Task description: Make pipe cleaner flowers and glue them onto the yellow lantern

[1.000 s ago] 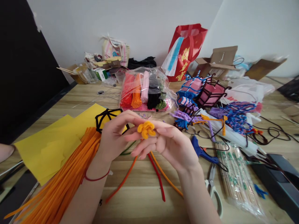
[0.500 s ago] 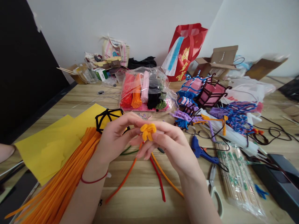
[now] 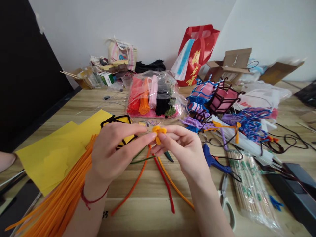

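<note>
Above the table, a small yellow-orange pipe-cleaner flower with looped petals is pinched between the thumb and fingers of my right hand. My left hand reaches in from the other side, its fingertips closed at the flower's left petals; its thumb is hidden behind the fingers. Below the hands, an orange pipe cleaner, a red pipe cleaner and a yellow-orange pipe cleaner lie on the wooden table. A green stem shows under my left hand. Behind that hand sits a black-framed yellow lantern.
Left are a bundle of orange pipe cleaners and yellow sheets. Ahead lies a clear bag of pipe cleaners. On the right are a blue glue gun, scissors and packed wooden sticks. Another person's arm shows far left.
My left hand has turned, its back now toward me and its fingers reaching across to the petals. The flower has tilted and shifted slightly right, still in my right hand.
</note>
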A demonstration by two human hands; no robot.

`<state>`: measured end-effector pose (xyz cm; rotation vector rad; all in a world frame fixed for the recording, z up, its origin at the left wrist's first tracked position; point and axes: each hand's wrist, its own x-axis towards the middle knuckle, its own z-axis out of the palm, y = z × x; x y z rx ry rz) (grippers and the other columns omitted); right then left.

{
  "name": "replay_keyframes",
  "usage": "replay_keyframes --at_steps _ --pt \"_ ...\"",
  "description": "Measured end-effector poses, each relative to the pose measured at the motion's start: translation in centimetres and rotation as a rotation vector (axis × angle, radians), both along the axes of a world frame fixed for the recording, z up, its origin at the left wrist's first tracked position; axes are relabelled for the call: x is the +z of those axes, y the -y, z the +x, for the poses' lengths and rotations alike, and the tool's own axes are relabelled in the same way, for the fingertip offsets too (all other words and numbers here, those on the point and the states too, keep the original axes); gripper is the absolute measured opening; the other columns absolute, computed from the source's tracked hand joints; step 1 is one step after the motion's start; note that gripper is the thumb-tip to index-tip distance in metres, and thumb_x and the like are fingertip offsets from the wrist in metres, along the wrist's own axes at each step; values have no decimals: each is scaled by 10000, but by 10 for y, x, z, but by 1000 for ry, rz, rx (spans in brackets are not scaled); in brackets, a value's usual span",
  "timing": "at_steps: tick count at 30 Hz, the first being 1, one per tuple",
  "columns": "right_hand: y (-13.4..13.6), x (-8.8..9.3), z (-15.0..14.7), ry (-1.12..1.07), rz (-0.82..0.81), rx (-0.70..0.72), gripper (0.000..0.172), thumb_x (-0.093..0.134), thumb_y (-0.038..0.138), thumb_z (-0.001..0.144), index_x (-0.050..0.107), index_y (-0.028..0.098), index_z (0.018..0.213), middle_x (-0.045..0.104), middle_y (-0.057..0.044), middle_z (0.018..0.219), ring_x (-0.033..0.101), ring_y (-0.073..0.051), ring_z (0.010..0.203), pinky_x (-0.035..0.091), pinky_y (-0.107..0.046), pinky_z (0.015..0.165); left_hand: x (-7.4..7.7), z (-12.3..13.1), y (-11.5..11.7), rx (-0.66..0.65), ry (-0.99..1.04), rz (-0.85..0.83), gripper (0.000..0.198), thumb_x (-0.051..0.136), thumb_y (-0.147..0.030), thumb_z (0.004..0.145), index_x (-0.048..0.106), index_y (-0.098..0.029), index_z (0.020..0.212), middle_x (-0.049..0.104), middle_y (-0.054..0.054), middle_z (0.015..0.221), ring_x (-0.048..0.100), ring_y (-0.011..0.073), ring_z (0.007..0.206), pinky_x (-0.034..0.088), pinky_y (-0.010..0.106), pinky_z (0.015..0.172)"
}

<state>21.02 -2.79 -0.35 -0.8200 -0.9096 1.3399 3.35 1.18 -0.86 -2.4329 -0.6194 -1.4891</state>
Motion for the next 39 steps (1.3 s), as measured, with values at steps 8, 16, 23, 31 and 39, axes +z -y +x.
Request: replay_keyframes --at_steps 8,16,23,31,39 --pt "-1 -2 -1 128 23 -127 110 838 239 719 742 196 751 755 9 636 693 -122 515 593 -211 520 2 -13 10 59 -239 132 293 496 -232 1001 705 -238 1206 772 61 1071 720 241 922 512 407 865" --pt "3 2 2 61 19 15 256 860 362 713 698 181 792 736 5 630 709 -135 558 629 -249 590 2 -15 10 0 -179 3 377 537 -315 992 619 -274 1358 759 45 1159 726 242 978 517 395 922" --pt "3 1 -1 140 81 -62 240 855 349 702 707 195 812 726 -4 678 679 -128 596 561 -224 559 0 -13 14 27 -120 -43 368 619 -170 935 665 -281 1283 762 3 1148 725 199 990 503 340 931" --pt "4 3 -1 99 57 -24 289 877 382 682 697 193 806 711 6 661 660 -109 559 566 -211 552 -2 -10 9 -60 -37 -108 389 693 -166 886 673 -318 1244 775 25 1072 732 217 946 526 353 857" --pt "0 1 10 88 14 125 273 846 372 729 671 176 803 673 29 611 624 -97 460 549 -206 460 3 -5 9 -100 -162 -88 288 516 -199 985 676 -301 1201 768 36 1057 712 213 957 515 371 827"
